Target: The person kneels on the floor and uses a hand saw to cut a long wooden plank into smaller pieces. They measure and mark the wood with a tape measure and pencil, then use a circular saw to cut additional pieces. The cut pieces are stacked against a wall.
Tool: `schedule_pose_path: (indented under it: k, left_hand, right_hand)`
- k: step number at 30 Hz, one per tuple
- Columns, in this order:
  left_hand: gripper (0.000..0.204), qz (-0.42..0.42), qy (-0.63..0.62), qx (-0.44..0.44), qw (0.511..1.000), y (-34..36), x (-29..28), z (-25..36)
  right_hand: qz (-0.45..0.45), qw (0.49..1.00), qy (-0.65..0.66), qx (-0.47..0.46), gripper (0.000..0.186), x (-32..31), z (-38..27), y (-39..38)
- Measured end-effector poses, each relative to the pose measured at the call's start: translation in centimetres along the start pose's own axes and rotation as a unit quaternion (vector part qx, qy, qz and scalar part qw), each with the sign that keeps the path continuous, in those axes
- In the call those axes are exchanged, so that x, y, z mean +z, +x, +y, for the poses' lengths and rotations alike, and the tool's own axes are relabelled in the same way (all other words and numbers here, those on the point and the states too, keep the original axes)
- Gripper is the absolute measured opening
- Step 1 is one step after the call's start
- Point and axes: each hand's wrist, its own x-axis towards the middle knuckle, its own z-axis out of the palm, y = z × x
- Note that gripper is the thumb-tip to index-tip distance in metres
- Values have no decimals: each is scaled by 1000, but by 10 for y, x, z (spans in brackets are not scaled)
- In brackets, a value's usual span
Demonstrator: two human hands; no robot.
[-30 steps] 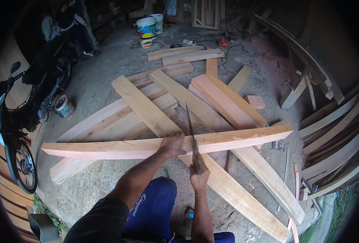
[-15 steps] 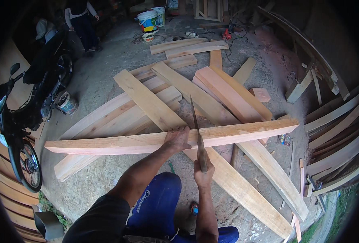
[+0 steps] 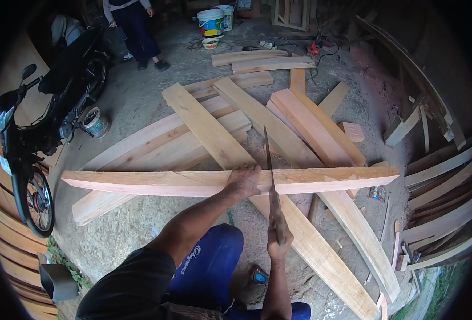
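Observation:
My left hand [image 3: 242, 181] grips a long pale beam [image 3: 113, 180] lying crosswise over other planks, its fingers over the upper edge just left of a handsaw [image 3: 268, 152]. My right hand [image 3: 278, 237] is closed on the saw's wooden handle, below the beam, with the blade pointing away from me across it. Beneath lie a tan plank [image 3: 193, 122] running diagonally under the beam, a wide plank [image 3: 326, 266] at lower right and pinkish timbers [image 3: 305, 125]. A small dark-and-blue object [image 3: 259, 275] is on the floor by my blue-clad knee.
A black motorbike [image 3: 68, 74] stands at left beside a dirty bucket [image 3: 96, 122]. Two other people [image 3: 134, 37] are behind it. Paint buckets [image 3: 210, 24], cables and a red tool [image 3: 313, 48] are at the back. Stacked boards [image 3: 438, 202] and leaning timber line the right.
My right hand and the saw have drawn back toward me relative to the beam. My left hand still holds the beam. The standing person at back left has shifted rightward, with feet apart.

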Motion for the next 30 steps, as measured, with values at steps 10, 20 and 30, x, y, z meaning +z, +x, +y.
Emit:
schedule_pose_path:
  k: [10,20,30]
  left_hand:
    - [66,39,33,-6,999,-12,9,6]
    - [69,90,9,21,996,-26,30,0]
    - [105,69,-11,148,987,-39,41,-29]
  right_hand:
    - [58,997,28,49,55,-49,-94,-96]
    - [275,832,-465,-125,52,-87,-51,-189]
    - [168,956,-241,-23,61,-141,35,-81]
